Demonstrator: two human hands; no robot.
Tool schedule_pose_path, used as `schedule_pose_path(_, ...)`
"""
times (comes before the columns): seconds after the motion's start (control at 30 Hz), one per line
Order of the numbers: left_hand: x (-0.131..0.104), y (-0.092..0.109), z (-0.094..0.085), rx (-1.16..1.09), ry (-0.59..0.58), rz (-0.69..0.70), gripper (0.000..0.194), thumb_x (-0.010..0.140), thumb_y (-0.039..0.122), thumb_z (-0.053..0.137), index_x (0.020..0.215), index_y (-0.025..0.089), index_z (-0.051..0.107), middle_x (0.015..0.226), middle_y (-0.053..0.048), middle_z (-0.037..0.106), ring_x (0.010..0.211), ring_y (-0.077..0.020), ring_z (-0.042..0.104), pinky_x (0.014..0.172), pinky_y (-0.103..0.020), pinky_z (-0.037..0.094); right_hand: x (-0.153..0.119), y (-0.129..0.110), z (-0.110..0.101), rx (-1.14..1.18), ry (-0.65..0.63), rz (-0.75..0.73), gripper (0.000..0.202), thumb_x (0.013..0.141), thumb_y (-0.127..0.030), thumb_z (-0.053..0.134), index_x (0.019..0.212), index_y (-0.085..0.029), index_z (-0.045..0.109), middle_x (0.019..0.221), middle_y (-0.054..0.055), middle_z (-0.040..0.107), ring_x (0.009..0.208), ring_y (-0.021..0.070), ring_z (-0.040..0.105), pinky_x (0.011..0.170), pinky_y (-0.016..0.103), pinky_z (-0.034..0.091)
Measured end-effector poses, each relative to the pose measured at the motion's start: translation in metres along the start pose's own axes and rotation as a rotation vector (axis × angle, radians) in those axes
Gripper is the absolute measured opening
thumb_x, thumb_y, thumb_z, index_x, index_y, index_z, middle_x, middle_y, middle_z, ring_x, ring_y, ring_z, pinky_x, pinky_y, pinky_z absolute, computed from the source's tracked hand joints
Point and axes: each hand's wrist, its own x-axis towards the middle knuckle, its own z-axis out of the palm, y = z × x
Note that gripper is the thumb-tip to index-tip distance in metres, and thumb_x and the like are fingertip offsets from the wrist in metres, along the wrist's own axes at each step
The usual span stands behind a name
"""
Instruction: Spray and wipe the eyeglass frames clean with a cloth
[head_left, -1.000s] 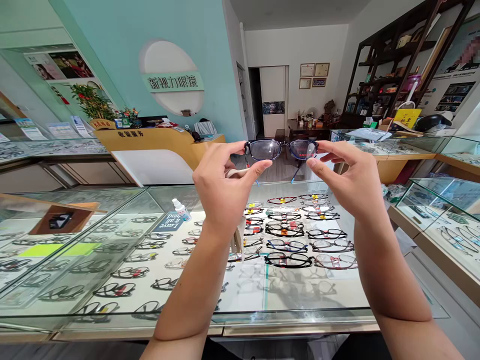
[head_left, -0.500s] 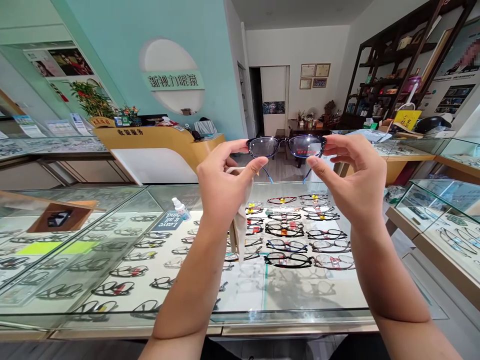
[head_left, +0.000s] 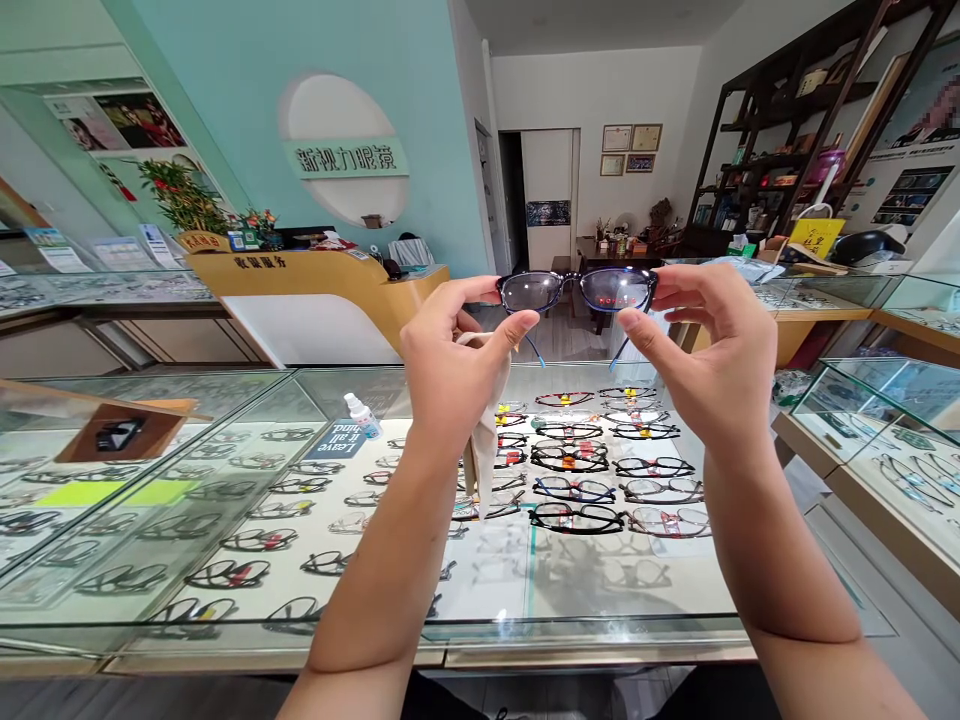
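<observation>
A pair of eyeglasses (head_left: 571,278) with a dark blue frame is held up level above the glass counter, its temples pointing away and blue tips showing below the lenses. Red lettering marks the right lens. My left hand (head_left: 459,350) pinches the frame's left end and also has a pale cleaning cloth (head_left: 486,455) hanging from it. At the other end of the frame, my right hand (head_left: 709,345) grips with thumb and fingers. Beneath my hands, several glasses (head_left: 576,517) lie in rows in the display case.
A white spray bottle (head_left: 362,413) stands on the counter by a blue card (head_left: 335,442). An open brown box (head_left: 124,433) sits at the left. More glass cases (head_left: 892,440) line the right side. A yellow-and-white reception desk (head_left: 315,320) is behind.
My hands and the eyeglasses have shifted very slightly to the right, the cloth with them. My hold is unchanged.
</observation>
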Motion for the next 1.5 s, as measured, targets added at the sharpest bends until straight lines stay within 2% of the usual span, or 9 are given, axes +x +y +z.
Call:
schedule_pose_path(0.13,-0.001,0.000,0.001,0.050,0.063,0.087,0.054,0.087,0.073,0.088,0.116,0.027,0.081,0.103,-0.005,0.077,0.064,-0.0132,0.053,0.057,-0.030,0.046,0.000,0.002,-0.002,-0.029,-0.052,0.055,0.030,0.096,-0.043,0.086,0.121,-0.028,0.079,0.115,0.008,0.080,0.101,0.0276,0.076,0.086,0.047,0.063)
schedule_pose_path(0.33,-0.002,0.005,-0.001,0.138,0.123,0.189,0.044,0.090,0.067,0.089,0.113,0.031,0.080,0.101,-0.003,0.077,0.067,-0.0161,0.054,0.068,-0.036,0.052,0.000,0.008,-0.003,-0.023,-0.098,0.100,0.035,0.097,-0.047,0.083,0.127,-0.028,0.078,0.121,0.008,0.082,0.099,0.0269,0.078,0.088,0.048,0.065)
schedule_pose_path(0.53,-0.003,0.007,-0.002,0.144,0.099,0.150,0.045,0.091,0.068,0.087,0.117,0.032,0.080,0.105,-0.005,0.078,0.070,-0.0179,0.060,0.063,-0.036,0.051,0.000,0.008,-0.002,-0.009,-0.084,0.079,0.034,0.097,-0.047,0.084,0.126,-0.031,0.078,0.122,0.007,0.082,0.102,0.0273,0.078,0.090,0.049,0.066)
schedule_pose_path(0.77,-0.003,0.000,0.002,0.051,0.030,0.032,0.056,0.089,0.068,0.089,0.131,0.032,0.079,0.112,-0.005,0.080,0.068,-0.0152,0.062,0.056,-0.031,0.045,-0.001,-0.003,0.002,0.000,0.044,-0.047,0.031,0.096,-0.033,0.084,0.126,-0.030,0.077,0.122,0.010,0.076,0.106,0.0302,0.077,0.086,0.050,0.066)
schedule_pose_path(0.87,-0.003,-0.006,0.005,0.005,0.016,0.011,0.064,0.086,0.067,0.092,0.136,0.030,0.078,0.123,-0.008,0.079,0.065,-0.0129,0.059,0.055,-0.030,0.044,-0.004,-0.008,0.004,-0.058,0.065,-0.104,0.034,0.097,-0.033,0.083,0.131,-0.031,0.076,0.127,0.011,0.075,0.109,0.0319,0.075,0.089,0.054,0.068)
schedule_pose_path(1.03,-0.003,-0.014,0.014,-0.060,0.069,0.014,0.075,0.080,0.072,0.094,0.139,0.030,0.075,0.135,-0.011,0.077,0.062,-0.0088,0.055,0.058,-0.028,0.049,-0.011,-0.011,0.008,-0.213,0.030,-0.123,0.046,0.103,-0.045,0.077,0.148,-0.043,0.067,0.137,0.012,0.072,0.128,0.0414,0.070,0.099,0.064,0.069)
schedule_pose_path(1.27,-0.006,-0.016,0.020,-0.034,0.140,0.080,0.078,0.087,0.080,0.083,0.143,0.029,0.068,0.140,-0.013,0.073,0.080,-0.0158,0.069,0.064,-0.029,0.055,-0.015,-0.012,0.012,-0.135,-0.015,-0.047,0.055,0.102,-0.044,0.077,0.155,-0.048,0.062,0.150,0.011,0.067,0.139,0.0478,0.063,0.108,0.073,0.063)
schedule_pose_path(1.37,-0.007,-0.014,0.021,-0.016,0.193,0.100,0.077,0.087,0.078,0.085,0.144,0.029,0.067,0.142,-0.014,0.071,0.095,-0.0218,0.074,0.067,-0.030,0.055,-0.014,-0.009,0.015,-0.073,-0.005,-0.059,0.051,0.103,-0.042,0.076,0.153,-0.044,0.065,0.148,0.012,0.068,0.138,0.0452,0.065,0.106,0.070,0.063)
schedule_pose_path(1.5,-0.009,-0.010,0.020,-0.015,0.221,0.103,0.078,0.086,0.077,0.087,0.144,0.030,0.066,0.147,-0.015,0.068,0.101,-0.0246,0.073,0.067,-0.032,0.054,-0.013,-0.005,0.020,-0.034,0.048,-0.093,0.041,0.103,-0.040,0.077,0.144,-0.039,0.070,0.136,0.009,0.075,0.122,0.0358,0.073,0.098,0.058,0.066)
